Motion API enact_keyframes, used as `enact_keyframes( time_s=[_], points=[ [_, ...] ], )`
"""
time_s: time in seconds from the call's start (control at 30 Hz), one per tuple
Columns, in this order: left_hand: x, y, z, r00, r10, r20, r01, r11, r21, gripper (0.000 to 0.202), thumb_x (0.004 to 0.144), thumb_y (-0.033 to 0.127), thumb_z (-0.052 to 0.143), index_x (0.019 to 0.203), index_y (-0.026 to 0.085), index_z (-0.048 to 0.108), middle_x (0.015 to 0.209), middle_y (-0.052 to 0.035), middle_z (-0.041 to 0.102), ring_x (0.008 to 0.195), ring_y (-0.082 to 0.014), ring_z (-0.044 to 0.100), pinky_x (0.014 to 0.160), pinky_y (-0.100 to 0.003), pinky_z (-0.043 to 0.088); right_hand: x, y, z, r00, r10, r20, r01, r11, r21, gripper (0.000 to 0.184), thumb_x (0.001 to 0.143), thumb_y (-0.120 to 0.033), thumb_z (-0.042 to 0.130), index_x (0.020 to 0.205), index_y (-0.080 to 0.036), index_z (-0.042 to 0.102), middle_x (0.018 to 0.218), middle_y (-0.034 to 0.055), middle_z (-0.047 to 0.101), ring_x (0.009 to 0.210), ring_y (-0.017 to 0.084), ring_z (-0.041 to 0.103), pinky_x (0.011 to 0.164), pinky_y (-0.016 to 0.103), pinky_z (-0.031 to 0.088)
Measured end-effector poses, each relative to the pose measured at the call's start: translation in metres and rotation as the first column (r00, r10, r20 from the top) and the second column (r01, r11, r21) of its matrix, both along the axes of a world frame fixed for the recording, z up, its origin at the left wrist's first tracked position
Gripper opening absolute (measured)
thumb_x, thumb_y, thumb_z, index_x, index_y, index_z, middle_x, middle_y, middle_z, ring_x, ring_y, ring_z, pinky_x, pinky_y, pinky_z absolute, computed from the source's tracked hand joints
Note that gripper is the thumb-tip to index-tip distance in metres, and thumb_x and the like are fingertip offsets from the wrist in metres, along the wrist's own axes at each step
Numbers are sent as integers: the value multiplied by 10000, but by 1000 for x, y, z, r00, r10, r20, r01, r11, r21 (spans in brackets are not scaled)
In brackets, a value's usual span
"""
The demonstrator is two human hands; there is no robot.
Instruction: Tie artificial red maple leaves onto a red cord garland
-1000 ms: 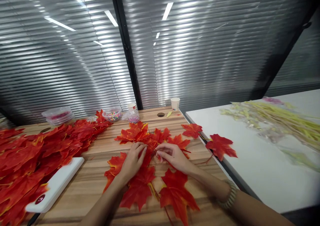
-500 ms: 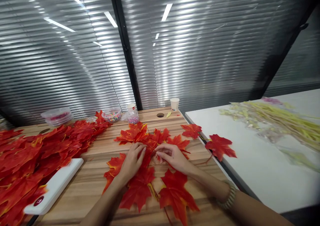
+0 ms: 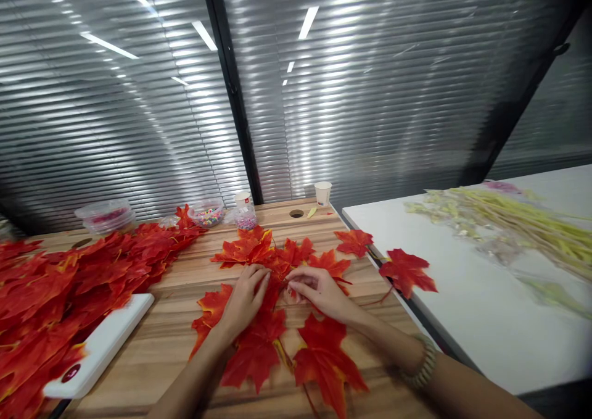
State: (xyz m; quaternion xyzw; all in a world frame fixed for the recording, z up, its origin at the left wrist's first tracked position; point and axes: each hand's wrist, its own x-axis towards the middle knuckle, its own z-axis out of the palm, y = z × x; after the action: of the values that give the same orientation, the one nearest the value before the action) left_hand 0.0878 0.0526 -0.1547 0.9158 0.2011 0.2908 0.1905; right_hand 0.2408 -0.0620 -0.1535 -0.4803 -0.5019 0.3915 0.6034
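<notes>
Woodgrain counter (image 3: 160, 339), left hand (image 3: 246, 292) and right hand (image 3: 319, 290) curled inward, couldn't tell if either grip closed, jagged red leaves (image 3: 327, 357) around both.

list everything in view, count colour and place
Wooden table: one, brown, centre and left
White table: one, white, right
Maple leaf heap: one, red, left
Loose maple leaves: several, red, centre and right
Corded case: one, white, left, partly under heap
Paper cups: two, white, back
Bead containers: two, clear, near left cup
Stacked tubs: several, clear, back left
Small scrap: one, yellow, near right cup
Long strips: many, yellow, white table
Plastic bags: several, clear, white table
Blinds: several, grey, background
Bracelet: one, pale, right forearm
Left hand: one, bare, on leaves
Right hand: one, bare, among leaves
</notes>
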Motion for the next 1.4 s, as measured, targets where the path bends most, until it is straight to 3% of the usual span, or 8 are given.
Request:
enact_keyframes(
  time_s=[1.07, 1.4],
  points=[
    [0, 2, -4, 1000, -7, -14, 8, 999, 41, 216, 857, 239, 395, 932, 179, 588, 920, -80, 586, 885, -190, 532, 814, -355, 435, -1, -1, 3, 992, 3, 122, -2, 1000, -10, 187, 766, -268, 557, 865, -122, 617, 694, 28, 582, 573, 105, 526, 567, 233, 441],
    [0, 1, -2, 999, -19, -30, 20, 999, 31, 220, 862, 243, 381, 934, 184, 581, 929, -85, 576, 893, -200, 521, 814, -361, 428, 0, 0, -5, 986, 11, 165, -15, 1000, 25, 200, 782, -308, 541, 872, -149, 621, 681, 20, 573, 574, 108, 522, 569, 235, 443]
  ],
)
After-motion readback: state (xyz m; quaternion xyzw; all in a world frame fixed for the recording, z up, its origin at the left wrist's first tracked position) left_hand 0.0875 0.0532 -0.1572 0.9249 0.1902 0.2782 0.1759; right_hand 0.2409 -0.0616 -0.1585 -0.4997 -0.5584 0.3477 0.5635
